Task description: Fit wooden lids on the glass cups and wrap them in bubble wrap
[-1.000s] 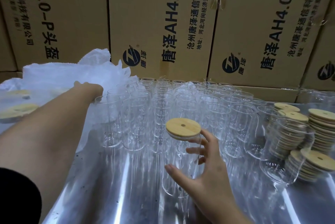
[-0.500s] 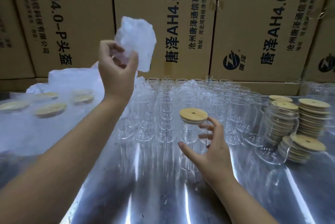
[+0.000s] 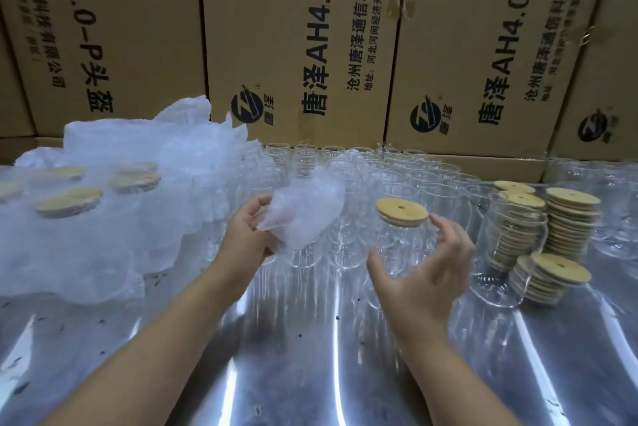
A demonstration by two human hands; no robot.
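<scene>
Low over the steel tabletop [image 3: 310,374], the left hand [image 3: 247,241] pinches a sheet of bubble wrap [image 3: 307,215] between thumb and curled fingers. The right hand [image 3: 423,275] holds a glass cup [image 3: 397,249], thumb and fingers curved round its wall, with the wooden lid [image 3: 402,212] already seated on top and tipped slightly leftward. Half a second ago the left hand held that sheet high against the cardboard boxes [image 3: 300,45]; it has since dropped to the cup's level and is now just beside it, apparently not yet touching the glass. A second ago it was only reaching into the heap of wrap [image 3: 103,246] on the left. So lidding looks finished for this cup and wrapping is about to begin: the sheet next needs laying against the cup's side. Beyond the hands stand rows of unlidded cups [image 3: 345,170]. To the right are stacks of spare lids [image 3: 571,218], some showing through the glass of another cup. Wrapped lidded cups [image 3: 69,206] show through the heap at left.
</scene>
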